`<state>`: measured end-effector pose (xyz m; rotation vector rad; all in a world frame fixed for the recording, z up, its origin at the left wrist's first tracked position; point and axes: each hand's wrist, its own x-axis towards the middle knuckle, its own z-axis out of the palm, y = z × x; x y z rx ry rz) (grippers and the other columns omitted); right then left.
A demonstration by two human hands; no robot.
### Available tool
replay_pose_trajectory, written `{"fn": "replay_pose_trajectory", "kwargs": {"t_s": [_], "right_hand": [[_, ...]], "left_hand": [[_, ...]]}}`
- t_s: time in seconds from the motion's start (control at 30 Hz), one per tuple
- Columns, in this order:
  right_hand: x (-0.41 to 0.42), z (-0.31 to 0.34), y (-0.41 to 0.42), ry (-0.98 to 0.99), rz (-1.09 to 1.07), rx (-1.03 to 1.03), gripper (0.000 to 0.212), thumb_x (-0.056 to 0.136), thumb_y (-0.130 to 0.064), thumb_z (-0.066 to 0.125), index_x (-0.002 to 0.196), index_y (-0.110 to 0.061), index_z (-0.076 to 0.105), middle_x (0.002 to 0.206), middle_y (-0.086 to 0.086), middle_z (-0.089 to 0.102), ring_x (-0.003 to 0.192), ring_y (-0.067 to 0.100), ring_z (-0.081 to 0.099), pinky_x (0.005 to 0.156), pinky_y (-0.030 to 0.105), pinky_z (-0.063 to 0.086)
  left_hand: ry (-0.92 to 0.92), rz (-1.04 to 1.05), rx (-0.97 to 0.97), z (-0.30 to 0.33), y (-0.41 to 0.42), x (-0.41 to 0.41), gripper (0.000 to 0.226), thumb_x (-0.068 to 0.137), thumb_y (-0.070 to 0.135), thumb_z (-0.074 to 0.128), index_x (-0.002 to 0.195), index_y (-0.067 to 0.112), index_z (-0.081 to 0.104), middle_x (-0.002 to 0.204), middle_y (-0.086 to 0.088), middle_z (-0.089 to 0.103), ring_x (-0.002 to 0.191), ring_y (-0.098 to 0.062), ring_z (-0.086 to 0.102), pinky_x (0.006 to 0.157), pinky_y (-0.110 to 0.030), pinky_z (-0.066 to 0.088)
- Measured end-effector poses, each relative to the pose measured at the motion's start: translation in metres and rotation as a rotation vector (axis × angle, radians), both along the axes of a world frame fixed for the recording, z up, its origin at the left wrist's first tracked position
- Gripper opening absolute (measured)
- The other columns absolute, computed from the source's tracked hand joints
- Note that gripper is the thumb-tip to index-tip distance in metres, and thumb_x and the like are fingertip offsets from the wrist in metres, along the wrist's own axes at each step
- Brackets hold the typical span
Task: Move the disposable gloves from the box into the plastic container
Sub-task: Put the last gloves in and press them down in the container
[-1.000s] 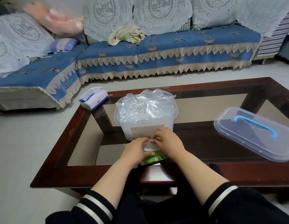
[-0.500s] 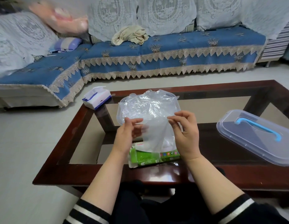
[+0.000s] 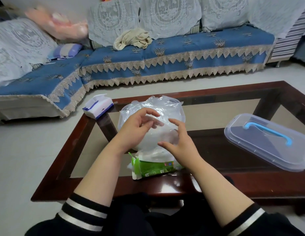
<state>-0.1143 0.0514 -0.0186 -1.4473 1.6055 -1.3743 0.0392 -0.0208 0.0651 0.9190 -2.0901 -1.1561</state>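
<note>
Sofa [image 3: 174, 53], blue cover w/ lace fringe, runs along far wall; beige cloth [image 3: 133, 39] bunched on seat, striped pillow [image 3: 66, 50] at L corner.

Desk [image 3: 71, 150]: dark wood frame, glass top, in front of the person.

Lid [image 3: 267, 142], clear plastic w/ blue handle, lies flat on desk at R, well apart from the rest.

Plastic container [image 3: 180, 114], clear, open, at desk centre; heaped w/ crumpled clear film above rim. Mostly hidden behind both hands.

Box [image 3: 153, 167], green, lies on desk at near edge, just in front of container; end flap open at L, white film showing on top of it.

Tissue pack [image 3: 98, 106], white/blue, on desk's far L corner.

Disposable gloves [image 3: 157, 133]: clear bunch held up between both hands, over the box and in front of container. Can't tell where the held bunch ends and the container's heap starts.

Left hand [image 3: 134, 132]: fingers [image 3: 148, 124] curled into the film, gripping L side of the bunch.

Right hand [image 3: 179, 145]: fingers [image 3: 175, 123] spread and bent, tips on the film, thumb under it; holds R side.

Dark sleeves w/ white stripes at bottom of view.
</note>
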Motion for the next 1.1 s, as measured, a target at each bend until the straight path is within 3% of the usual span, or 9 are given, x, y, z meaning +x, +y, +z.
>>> {"fn": "replay_pose_trajectory", "kwargs": {"t_s": [0.13,0.23,0.3,0.57,0.7,0.8,0.87,0.93,1.1], "right_hand": [[-0.002,0.000,0.000,0.080,-0.003,0.027,0.074,0.085,-0.028,0.069,0.140,-0.049,0.025,0.099,-0.007,0.060,0.081,0.009,0.053,0.081,0.035,0.049],[-0.007,-0.001,-0.003,0.090,-0.015,0.038,0.070,0.086,-0.026,0.067,0.141,-0.043,0.027,0.096,-0.016,0.062,0.081,0.007,0.055,0.080,0.036,0.049],[-0.011,-0.003,-0.005,0.099,-0.016,0.061,0.061,0.087,-0.025,0.065,0.139,-0.038,0.034,0.081,-0.022,0.059,0.068,0.003,0.049,0.078,0.035,0.048],[-0.019,-0.012,-0.008,0.104,-0.018,0.141,0.041,0.086,-0.024,0.065,0.123,-0.033,0.050,0.078,-0.014,0.058,0.060,0.004,0.046,0.072,0.030,0.046],[-0.018,-0.013,-0.007,0.083,-0.002,0.125,0.033,0.086,-0.023,0.064,0.114,-0.037,0.051,0.078,-0.010,0.058,0.059,0.006,0.046,0.066,0.030,0.046],[-0.016,-0.011,-0.006,0.097,0.020,0.114,0.029,0.086,-0.023,0.065,0.105,-0.039,0.051,0.076,-0.012,0.057,0.056,0.006,0.044,0.067,0.030,0.045],[-0.013,-0.011,-0.006,0.115,0.047,0.117,0.024,0.086,-0.025,0.065,0.104,-0.036,0.054,0.074,-0.015,0.056,0.057,0.005,0.043,0.068,0.028,0.043],[-0.011,-0.011,-0.006,0.140,0.067,0.132,0.018,0.087,-0.027,0.064,0.103,-0.032,0.059,0.073,-0.018,0.055,0.059,0.005,0.043,0.070,0.030,0.045],[-0.004,-0.008,-0.005,0.184,0.094,0.109,0.014,0.086,-0.029,0.064,0.100,-0.028,0.064,0.076,-0.025,0.057,0.062,0.005,0.044,0.070,0.029,0.044]], "left_hand": [[-0.063,-0.039,-0.158,0.022,-0.019,-0.010,0.030,0.095,-0.007,0.047,0.089,0.014,0.067,0.092,0.001,0.073,0.086,-0.001,0.063,0.082,-0.013,0.045],[-0.093,-0.027,-0.221,0.034,-0.035,-0.017,0.039,0.095,-0.005,0.049,0.084,0.027,0.070,0.090,0.012,0.072,0.087,0.002,0.062,0.087,-0.016,0.046],[-0.064,-0.011,-0.230,0.042,-0.043,-0.020,0.041,0.093,-0.008,0.048,0.086,0.026,0.069,0.088,0.014,0.072,0.076,0.001,0.058,0.078,-0.015,0.047],[0.155,0.154,-0.161,0.053,-0.081,-0.032,0.038,0.094,-0.009,0.042,0.107,0.015,0.070,0.103,0.005,0.071,0.053,0.000,0.042,0.054,-0.010,0.040],[0.009,0.277,-0.094,0.024,-0.105,-0.030,0.029,0.099,0.004,0.044,0.117,0.013,0.065,0.113,0.006,0.068,0.046,-0.002,0.034,0.046,-0.010,0.039],[-0.196,0.348,-0.084,-0.006,-0.116,-0.025,0.028,0.101,0.010,0.044,0.118,0.019,0.063,0.117,0.000,0.065,0.058,-0.005,0.044,0.053,-0.016,0.041],[-0.321,0.371,-0.076,-0.020,-0.119,-0.023,0.027,0.099,0.018,0.050,0.124,0.020,0.060,0.128,-0.001,0.060,0.092,-0.010,0.057,0.076,-0.023,0.044],[-0.481,0.364,-0.107,-0.030,-0.117,-0.022,0.039,0.093,0.028,0.061,0.131,0.020,0.056,0.138,-0.003,0.051,0.121,-0.020,0.051,0.094,-0.032,0.042],[-0.807,0.359,-0.332,-0.042,-0.104,-0.020,0.058,0.082,0.041,0.071,0.135,0.027,0.049,0.150,-0.006,0.027,0.135,-0.028,0.032,0.106,-0.043,0.033]]}}
